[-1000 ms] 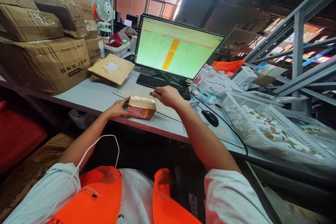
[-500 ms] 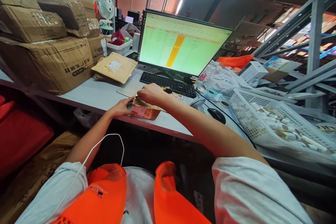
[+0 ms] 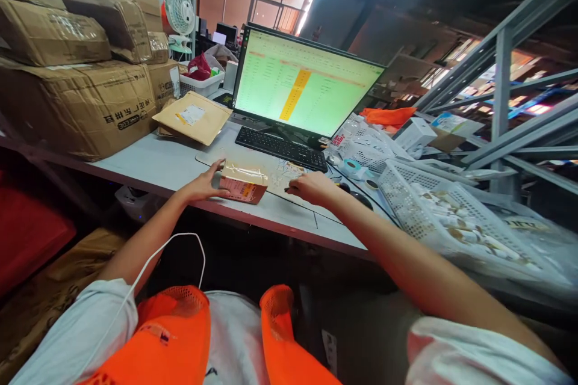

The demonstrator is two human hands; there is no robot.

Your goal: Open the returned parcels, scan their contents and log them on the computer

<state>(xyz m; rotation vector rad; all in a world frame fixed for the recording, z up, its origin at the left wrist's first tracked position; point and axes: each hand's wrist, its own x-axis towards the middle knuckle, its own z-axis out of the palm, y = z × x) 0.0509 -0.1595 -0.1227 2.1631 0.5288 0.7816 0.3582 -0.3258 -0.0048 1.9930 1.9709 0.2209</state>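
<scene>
A small cardboard box (image 3: 244,175) with clear tape across its top and a red-and-white label on its near side lies at the desk's front edge. My left hand (image 3: 204,184) grips its left end, thumb at the front and fingers behind. To the right of the box, and apart from it, my right hand (image 3: 313,187) is closed low over the desk. A small dark tip pokes out of its fingers; the rest of what it holds is hidden.
Behind the hands stand a black keyboard (image 3: 280,147) and a monitor (image 3: 302,84). A padded envelope (image 3: 194,117) lies left of them, by stacked cartons (image 3: 90,108). On the right are a tape roll (image 3: 351,166) and a white perforated basket (image 3: 397,198) of small items.
My right hand has moved off the box to the right, uncovering its taped top. My left hand stays at the box's left end. The view has shifted slightly.
</scene>
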